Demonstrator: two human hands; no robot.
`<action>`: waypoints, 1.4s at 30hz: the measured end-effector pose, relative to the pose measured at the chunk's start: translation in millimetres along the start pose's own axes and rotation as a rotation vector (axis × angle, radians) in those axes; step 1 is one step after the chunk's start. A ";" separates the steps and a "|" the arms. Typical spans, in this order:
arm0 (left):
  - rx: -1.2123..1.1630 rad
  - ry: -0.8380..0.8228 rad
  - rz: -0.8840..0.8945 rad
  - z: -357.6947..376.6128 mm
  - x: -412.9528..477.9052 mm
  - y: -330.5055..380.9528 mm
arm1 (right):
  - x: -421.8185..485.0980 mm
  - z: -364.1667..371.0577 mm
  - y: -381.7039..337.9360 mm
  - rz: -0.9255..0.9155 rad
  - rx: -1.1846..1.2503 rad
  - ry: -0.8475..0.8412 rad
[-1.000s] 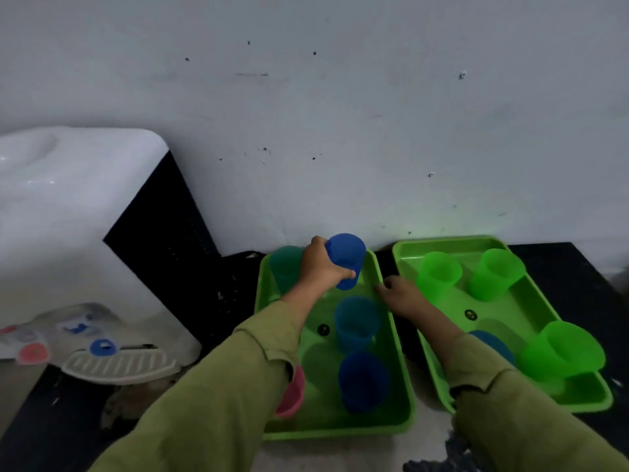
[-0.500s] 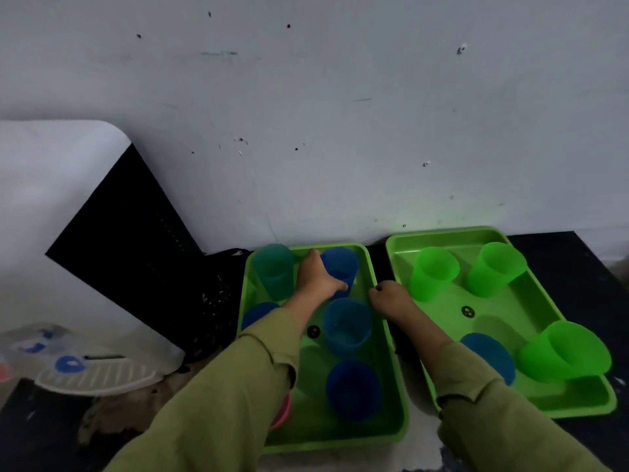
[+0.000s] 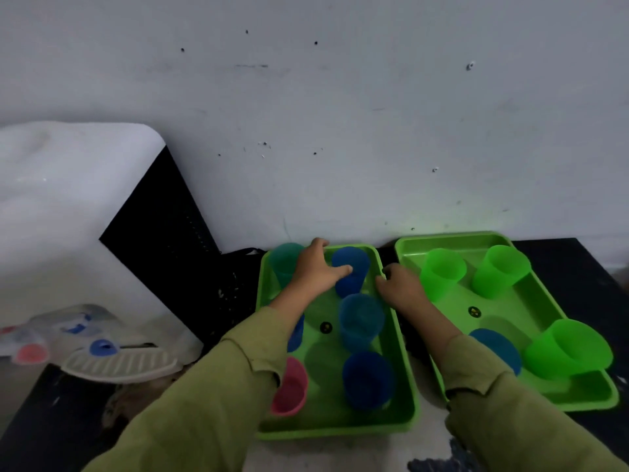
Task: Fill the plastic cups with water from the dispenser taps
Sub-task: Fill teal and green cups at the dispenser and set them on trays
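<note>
Left hand (image 3: 315,272) rests loosely open against blue cup (image 3: 350,270), upright at left tray (image 3: 405,362) far edge. Right hand (image 3: 401,286) curled on that tray's right rim, holding no cup.

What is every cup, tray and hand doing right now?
Left hand: open, resting against the far blue cup.
Right hand: curled on the left tray's rim.
Far blue cup: upright in the left tray.
Teal cup: upright, far-left corner.
Pink cup: partly hidden by the sleeve.
Three green cups: in the right tray.
Dispenser: no cup under its taps.
</note>
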State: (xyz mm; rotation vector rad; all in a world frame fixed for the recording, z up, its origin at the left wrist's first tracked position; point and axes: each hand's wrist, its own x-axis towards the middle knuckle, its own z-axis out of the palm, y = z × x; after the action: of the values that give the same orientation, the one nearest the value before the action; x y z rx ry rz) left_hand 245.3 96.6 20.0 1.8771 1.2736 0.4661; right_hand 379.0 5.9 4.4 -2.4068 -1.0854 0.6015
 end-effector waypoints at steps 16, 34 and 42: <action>-0.178 0.199 -0.271 -71.4 -23.2 -102.1 | -5.4 38.3 -109.5 -0.386 -0.015 -0.096; -0.314 0.122 -0.280 -52.8 -35.2 -125.5 | 5.9 64.6 -123.2 -0.369 0.005 -0.049; -0.383 -0.023 -0.246 -64.3 -63.3 -139.1 | -42.0 45.6 -151.5 -0.452 0.211 0.088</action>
State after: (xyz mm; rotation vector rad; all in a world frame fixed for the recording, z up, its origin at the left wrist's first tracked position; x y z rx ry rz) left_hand 91.4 89.9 -41.1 1.3851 1.2770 0.5133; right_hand 240.2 73.7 58.4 -1.9034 -1.3915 0.4245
